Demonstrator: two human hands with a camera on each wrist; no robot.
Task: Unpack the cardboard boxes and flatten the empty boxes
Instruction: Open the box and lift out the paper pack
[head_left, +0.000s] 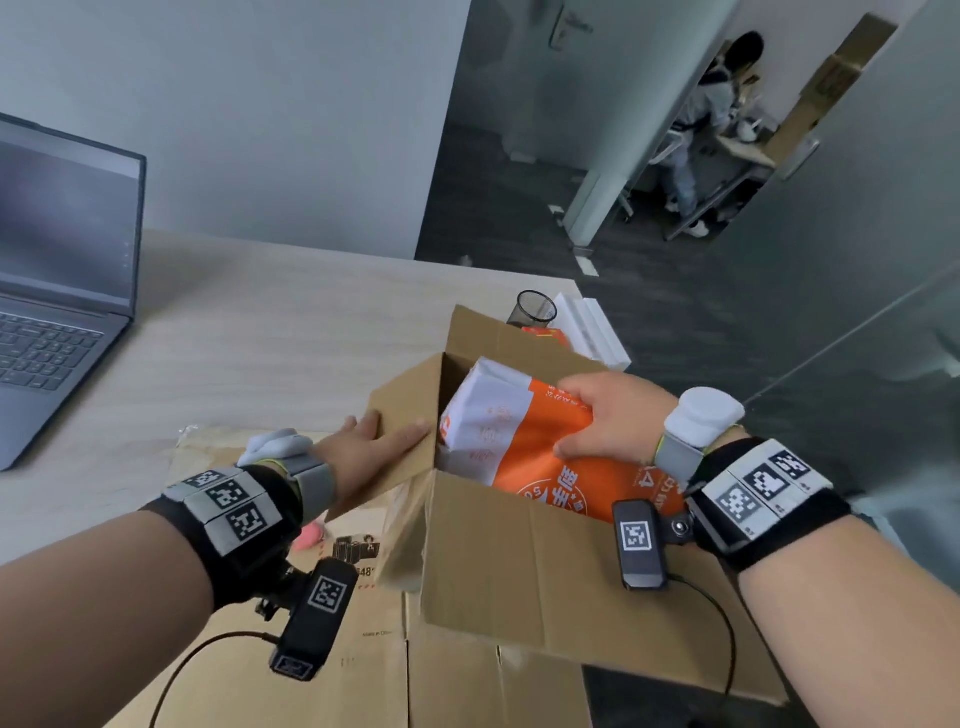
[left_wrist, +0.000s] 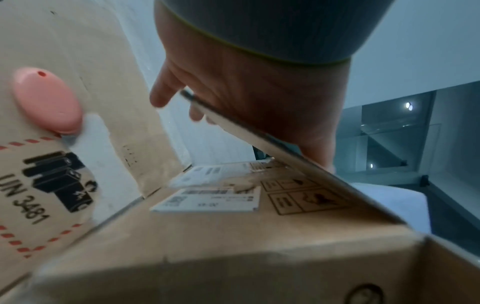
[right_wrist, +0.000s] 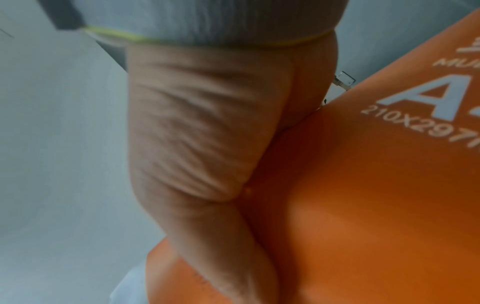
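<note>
An open cardboard box stands at the table's right edge, on top of a flattened cardboard sheet. Inside it lies an orange and white ream of A4 paper, tilted up at its near end. My right hand grips the ream's upper edge, thumb on the near face; in the right wrist view the right hand lies against the orange wrapper. My left hand presses with straight fingers on the box's left flap. From the left wrist, the left hand sits on the flap's edge.
A pink oval object lies on the flattened sheet beside a UN 3481 label. An open laptop sits at the left. A mesh pen cup and white boxes stand behind the box. A person sits beyond a doorway.
</note>
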